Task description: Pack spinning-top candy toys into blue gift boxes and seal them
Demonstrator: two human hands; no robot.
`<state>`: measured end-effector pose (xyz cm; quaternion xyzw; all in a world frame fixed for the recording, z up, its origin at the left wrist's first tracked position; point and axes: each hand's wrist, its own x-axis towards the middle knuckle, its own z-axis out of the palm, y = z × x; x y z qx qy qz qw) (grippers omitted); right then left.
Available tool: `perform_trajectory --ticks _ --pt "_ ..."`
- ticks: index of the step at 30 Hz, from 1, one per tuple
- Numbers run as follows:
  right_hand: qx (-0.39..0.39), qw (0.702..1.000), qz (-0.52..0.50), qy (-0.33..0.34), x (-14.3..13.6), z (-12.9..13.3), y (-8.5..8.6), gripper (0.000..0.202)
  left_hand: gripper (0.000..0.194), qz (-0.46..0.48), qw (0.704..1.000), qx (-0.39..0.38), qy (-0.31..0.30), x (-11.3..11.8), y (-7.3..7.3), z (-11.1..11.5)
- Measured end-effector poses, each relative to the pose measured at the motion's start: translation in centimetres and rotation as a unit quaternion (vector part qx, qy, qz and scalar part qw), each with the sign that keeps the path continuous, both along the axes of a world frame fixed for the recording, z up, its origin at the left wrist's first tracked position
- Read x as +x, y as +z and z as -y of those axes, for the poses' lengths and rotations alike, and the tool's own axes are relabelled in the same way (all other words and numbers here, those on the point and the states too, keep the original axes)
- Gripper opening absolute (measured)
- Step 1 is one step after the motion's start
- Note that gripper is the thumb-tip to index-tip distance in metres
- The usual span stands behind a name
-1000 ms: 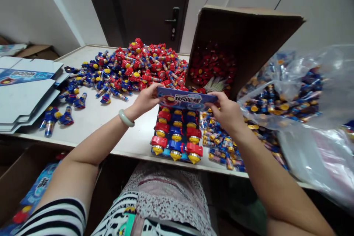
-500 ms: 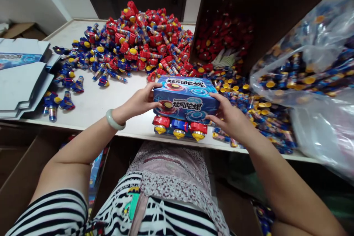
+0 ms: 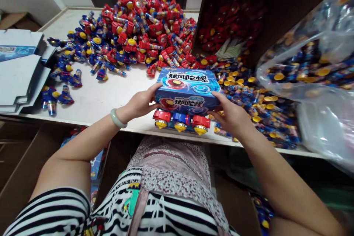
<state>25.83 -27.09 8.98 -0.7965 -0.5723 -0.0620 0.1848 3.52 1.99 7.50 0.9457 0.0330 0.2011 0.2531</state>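
Note:
A blue printed box is held between my two hands near the table's front edge. My left hand grips its left end, thumb low and fingers at the upper corner. At the right end, my right hand holds it the same way. Below the box's front face, a row of three toy tops shows: a red one, a blue one and another red one, each with a yellow tip pointing down. What supports them is mostly hidden by the box.
Red and blue toys are heaped at the back. Flat white cartons are stacked at the left. On the right lie many blue and yellow tubes beside a clear plastic bag. A striped glove rests near a dark panel.
The box has tilted so that more of its top face shows and its front face looks narrower. Both hands have moved with it. The whole view has shifted slightly.

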Motion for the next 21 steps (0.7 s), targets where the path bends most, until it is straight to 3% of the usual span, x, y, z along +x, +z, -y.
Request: perform_trajectory --ticks 2,7,11,14,17,19,21 --pt "0.007 1.0 0.023 -0.002 0.0 -0.1 -0.7 0.06 0.081 0.009 1.0 0.021 -0.004 0.0 -0.8 -0.2" --pt "-0.008 0.999 0.031 0.015 0.2 0.1 -1.2 0.06 0.076 -0.003 0.993 -0.015 -0.121 -0.2 -1.1 -1.4" --pt "0.021 0.999 0.04 -0.005 0.5 0.3 -3.1 0.056 0.068 0.042 0.994 0.061 -0.085 -0.1 -1.7 -1.9" --pt "0.069 0.998 0.007 0.008 0.5 0.4 -6.5 0.053 0.067 0.038 0.991 0.098 -0.086 -0.1 -4.0 -1.5" --pt "0.07 0.997 -0.02 0.003 0.4 0.3 -9.2 0.054 0.065 0.048 0.989 0.111 -0.08 0.1 -6.7 -1.2" --pt "0.058 0.998 -0.034 -0.009 0.5 0.2 -9.7 0.056 0.063 0.066 0.989 0.111 -0.077 0.2 -7.4 -1.2" --pt "0.049 0.997 -0.061 -0.006 0.4 0.2 -9.1 0.061 0.062 0.061 0.989 0.099 -0.091 -0.1 -7.0 -1.4"
